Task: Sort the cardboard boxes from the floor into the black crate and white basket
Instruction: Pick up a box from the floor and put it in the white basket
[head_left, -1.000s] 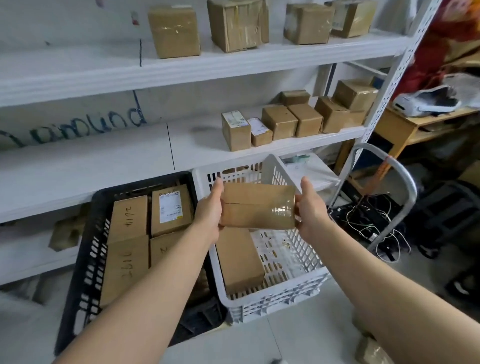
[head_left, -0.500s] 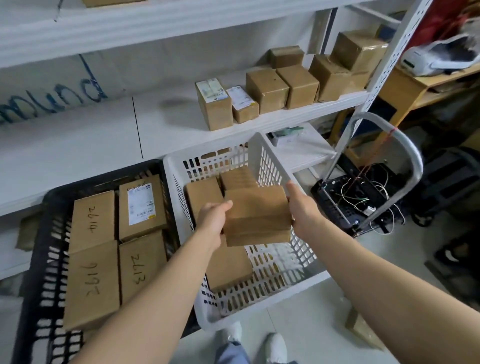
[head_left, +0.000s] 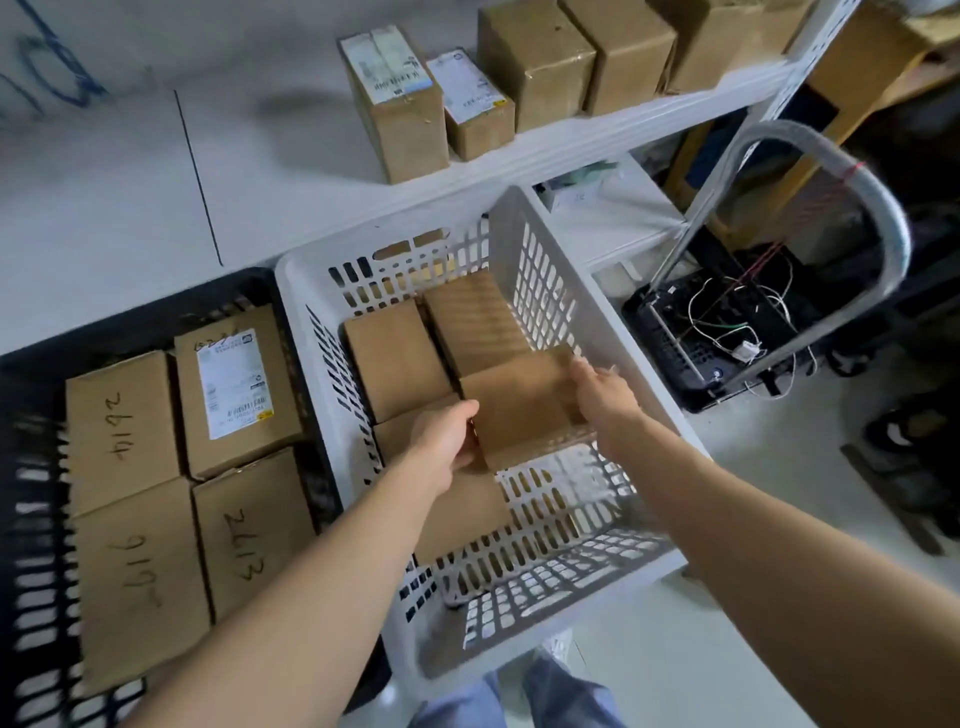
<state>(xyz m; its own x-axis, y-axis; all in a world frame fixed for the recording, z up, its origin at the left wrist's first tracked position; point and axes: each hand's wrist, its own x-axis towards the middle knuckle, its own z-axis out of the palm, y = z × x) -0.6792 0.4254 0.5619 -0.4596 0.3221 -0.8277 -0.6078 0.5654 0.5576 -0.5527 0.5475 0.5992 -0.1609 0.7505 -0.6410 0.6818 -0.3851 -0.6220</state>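
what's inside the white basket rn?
White basket holds a back-left box and back-right box side by side, a third box partly under the left hand, and the held box, right hand on its other end. Whatever lies under the held box is covered.

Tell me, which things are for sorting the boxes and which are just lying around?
For the job: held box, gripped by the left hand and right hand; white basket; black crate; sorted boxes inside the crate.
Just lying about: shelf boxes; grey cart handle; black case with loose wires.
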